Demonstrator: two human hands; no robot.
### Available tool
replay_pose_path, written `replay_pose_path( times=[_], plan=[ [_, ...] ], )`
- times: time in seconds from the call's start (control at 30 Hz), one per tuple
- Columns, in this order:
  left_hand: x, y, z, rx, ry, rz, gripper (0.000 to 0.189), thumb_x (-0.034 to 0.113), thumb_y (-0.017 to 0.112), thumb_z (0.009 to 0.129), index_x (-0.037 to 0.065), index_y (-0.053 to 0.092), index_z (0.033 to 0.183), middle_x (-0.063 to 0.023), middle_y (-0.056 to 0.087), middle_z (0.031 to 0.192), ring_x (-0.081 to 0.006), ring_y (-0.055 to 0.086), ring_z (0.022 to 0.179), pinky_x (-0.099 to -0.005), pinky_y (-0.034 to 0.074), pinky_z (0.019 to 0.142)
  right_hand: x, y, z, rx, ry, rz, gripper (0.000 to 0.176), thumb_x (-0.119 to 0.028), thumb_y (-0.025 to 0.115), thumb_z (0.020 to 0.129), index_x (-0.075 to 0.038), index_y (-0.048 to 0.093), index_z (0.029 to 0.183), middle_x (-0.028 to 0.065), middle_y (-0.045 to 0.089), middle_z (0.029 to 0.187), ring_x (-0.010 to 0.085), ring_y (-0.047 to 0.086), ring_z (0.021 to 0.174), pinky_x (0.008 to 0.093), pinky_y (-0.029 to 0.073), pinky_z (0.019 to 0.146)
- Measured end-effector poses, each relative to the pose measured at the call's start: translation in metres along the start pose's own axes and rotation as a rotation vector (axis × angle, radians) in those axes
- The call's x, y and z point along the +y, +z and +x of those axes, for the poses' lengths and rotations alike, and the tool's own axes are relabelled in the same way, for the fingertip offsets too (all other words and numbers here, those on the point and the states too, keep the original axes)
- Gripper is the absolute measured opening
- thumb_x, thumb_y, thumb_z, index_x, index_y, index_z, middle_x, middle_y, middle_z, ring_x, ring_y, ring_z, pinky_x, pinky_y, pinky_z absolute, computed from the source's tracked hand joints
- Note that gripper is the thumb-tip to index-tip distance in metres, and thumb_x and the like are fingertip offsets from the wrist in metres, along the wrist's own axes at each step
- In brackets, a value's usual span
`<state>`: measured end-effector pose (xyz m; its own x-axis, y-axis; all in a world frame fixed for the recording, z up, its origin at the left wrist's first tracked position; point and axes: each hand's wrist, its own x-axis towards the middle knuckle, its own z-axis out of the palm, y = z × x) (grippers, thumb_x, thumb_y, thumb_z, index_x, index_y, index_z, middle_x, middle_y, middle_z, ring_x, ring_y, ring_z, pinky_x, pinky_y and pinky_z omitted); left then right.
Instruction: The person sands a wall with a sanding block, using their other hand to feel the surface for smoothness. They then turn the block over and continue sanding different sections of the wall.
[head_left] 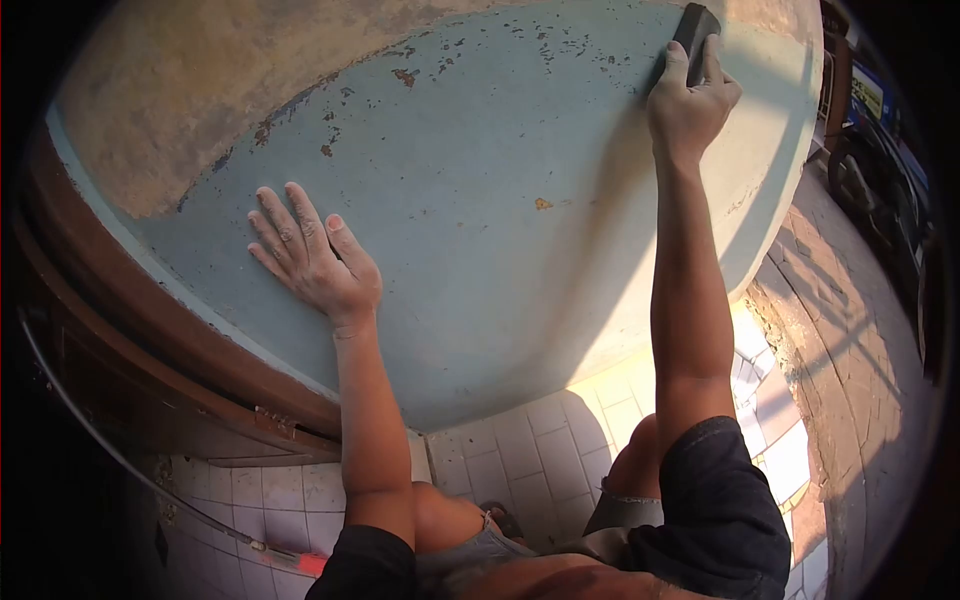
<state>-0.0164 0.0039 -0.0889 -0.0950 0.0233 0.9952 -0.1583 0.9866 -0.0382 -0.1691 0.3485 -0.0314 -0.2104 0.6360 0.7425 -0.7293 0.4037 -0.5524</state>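
A light blue-green painted wall with chipped, flaking spots fills the middle of the head view. My left hand lies flat against it on the left side, fingers spread and dusty, holding nothing. Higher up on the right, my right hand is closed around a dark sanding block, thumb on one side and fingers on the other. The block is against the wall near its upper edge. Its underside is hidden.
Bare tan plaster borders the paint at the upper left. A brown wooden frame runs down the left. White floor tiles lie below. A parked motorcycle stands at the far right beside sunlit paving.
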Motion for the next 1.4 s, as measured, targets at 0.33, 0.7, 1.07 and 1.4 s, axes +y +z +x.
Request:
replay_pose_path(
  times=[0.33,0.7,1.07,1.4],
  plan=[
    [-0.01,-0.008,0.003,-0.001,-0.068,-0.093,0.058,0.036,0.043,0.108,0.004,0.044,0.158,-0.0173,0.034,0.168,-0.042,0.023,0.158,-0.0603,0.009,0.127,-0.036,0.011,-0.044,-0.131,-0.518,-0.269,0.053,-0.027,0.073,0.094,-0.019,0.063,0.146,0.0069,0.057,0.114,0.0216,0.056,0.092,0.0377,0.047,0.084],
    [0.08,-0.008,0.008,-0.139,0.003,-0.649,0.057,0.028,0.041,0.108,-0.003,0.042,0.157,-0.0229,0.039,0.164,-0.0449,0.029,0.155,-0.06,0.007,0.126,-0.1,0.001,-0.133,-0.586,-0.017,0.624,0.053,-0.023,0.07,0.098,-0.009,0.059,0.148,0.0112,0.061,0.116,0.0209,0.058,0.098,0.0327,0.05,0.086],
    [0.143,-0.044,0.036,-0.489,-0.407,-1.576,0.072,0.032,0.043,0.112,-0.011,0.014,0.162,-0.0233,0.05,0.15,-0.0243,0.049,0.138,-0.0376,0.035,0.118,-0.064,-0.036,-0.102,-1.192,1.218,1.71,0.047,-0.024,0.037,0.112,0.001,0.041,0.152,0.0163,0.066,0.123,0.0203,0.075,0.086,0.0307,0.067,0.074],
    [0.165,-0.04,0.037,-0.376,-0.625,-1.633,0.068,0.006,0.061,0.102,-0.004,0.026,0.159,-0.0203,0.053,0.14,-0.0251,0.056,0.128,-0.0368,0.047,0.108,-0.049,-0.045,-0.09,-1.208,0.994,1.184,0.042,-0.032,0.042,0.113,-0.002,0.053,0.141,0.0101,0.069,0.106,0.0185,0.071,0.089,0.0304,0.059,0.079]
  ],
)
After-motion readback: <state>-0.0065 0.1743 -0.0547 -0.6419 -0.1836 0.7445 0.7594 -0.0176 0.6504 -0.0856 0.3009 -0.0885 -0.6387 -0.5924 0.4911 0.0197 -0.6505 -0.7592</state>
